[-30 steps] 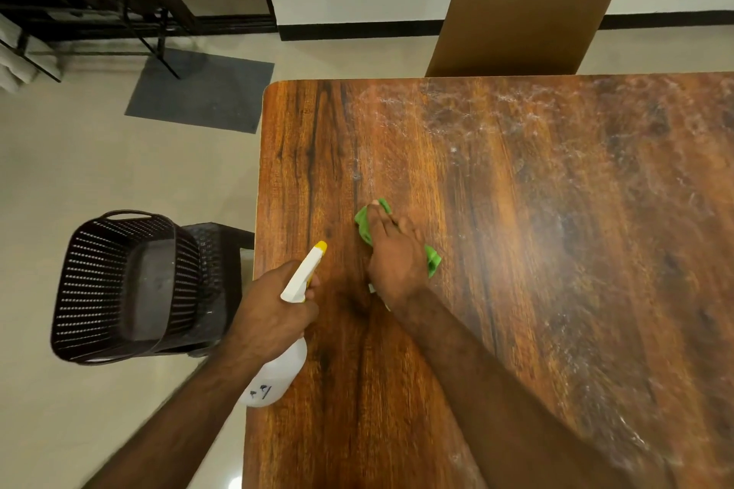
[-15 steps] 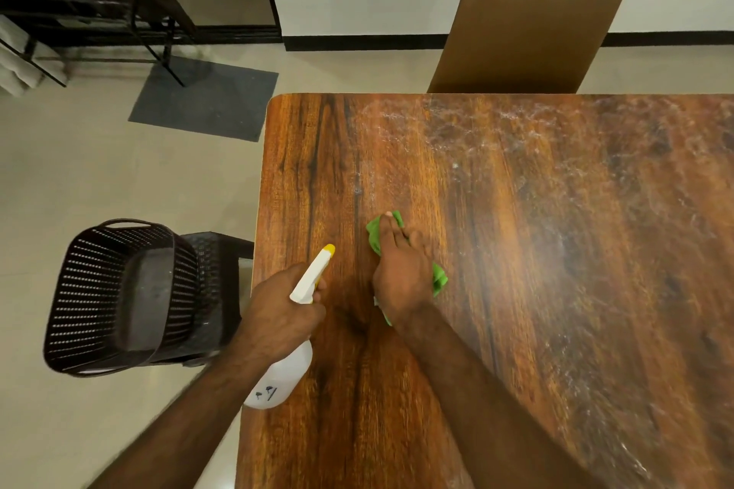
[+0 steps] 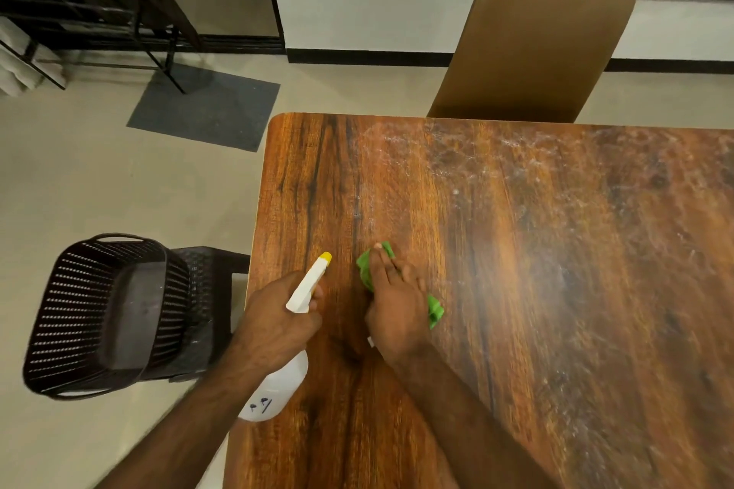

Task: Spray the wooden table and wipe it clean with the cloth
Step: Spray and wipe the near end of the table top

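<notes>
The wooden table fills the right half of the head view, with whitish streaks across its far and right parts. My left hand grips a white spray bottle with a yellow nozzle tip, held above the table's left edge and pointing away from me. My right hand lies flat on a green cloth and presses it onto the table, just right of the bottle. Most of the cloth is hidden under the hand.
A dark perforated plastic chair stands on the floor left of the table. A brown padded chair is pushed in at the far edge. A grey mat and a dark metal frame lie at the back left.
My view has tilted up, showing more of the far chair and wall. My right hand has shifted the cloth slightly. The left hand holds the bottle as before.
</notes>
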Tool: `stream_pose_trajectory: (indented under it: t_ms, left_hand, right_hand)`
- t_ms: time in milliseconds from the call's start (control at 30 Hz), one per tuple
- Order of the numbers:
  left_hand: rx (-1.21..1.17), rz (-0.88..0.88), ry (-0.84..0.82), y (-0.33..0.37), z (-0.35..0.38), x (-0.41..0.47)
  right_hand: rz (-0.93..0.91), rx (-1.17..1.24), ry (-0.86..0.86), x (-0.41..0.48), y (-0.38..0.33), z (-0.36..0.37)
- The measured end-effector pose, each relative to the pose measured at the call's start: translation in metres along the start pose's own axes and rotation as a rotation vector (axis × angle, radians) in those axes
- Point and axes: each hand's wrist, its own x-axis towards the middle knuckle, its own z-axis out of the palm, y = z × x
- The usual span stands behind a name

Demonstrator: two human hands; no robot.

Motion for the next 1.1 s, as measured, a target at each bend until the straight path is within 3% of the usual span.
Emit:
stream_pose_trajectory:
  t_ms: [67,200,367,533,667,833,1000,1100]
  left_hand:
    - [0.012,0.003,0.005,0.002,0.000,0.003]
    - [0.026,0.012,0.012,0.008,-0.002,0.007]
    - [0.007,0.007,0.015,0.011,-0.006,0.014]
    - [0.009,-0.009,0.038,0.013,-0.007,0.024]
    - [-0.026,-0.020,0.045,0.014,-0.009,0.028]
    - [0.004,-0.011,0.034,0.018,-0.007,0.035]
    - [0.025,-0.013,0.052,0.016,-0.008,0.041]
    - [0.035,-0.026,0.055,0.018,-0.010,0.046]
  right_hand:
    - [-0.021,0.004,-0.029,0.011,-0.010,-0.003]
    - [-0.235,-0.021,-0.119,0.002,-0.014,-0.002]
    - [0.036,-0.010,0.025,0.039,-0.002,-0.005]
    - [-0.253,-0.051,-0.026,0.039,-0.019,-0.002]
    - [-0.011,-0.035,0.037,0.060,-0.013,-0.006]
    - [-0.317,-0.079,-0.086,0.052,-0.024,0.003]
    - [0.019,-0.044,0.011,0.084,-0.004,-0.009]
    - [-0.092,-0.068,0.013,0.078,-0.019,0.000]
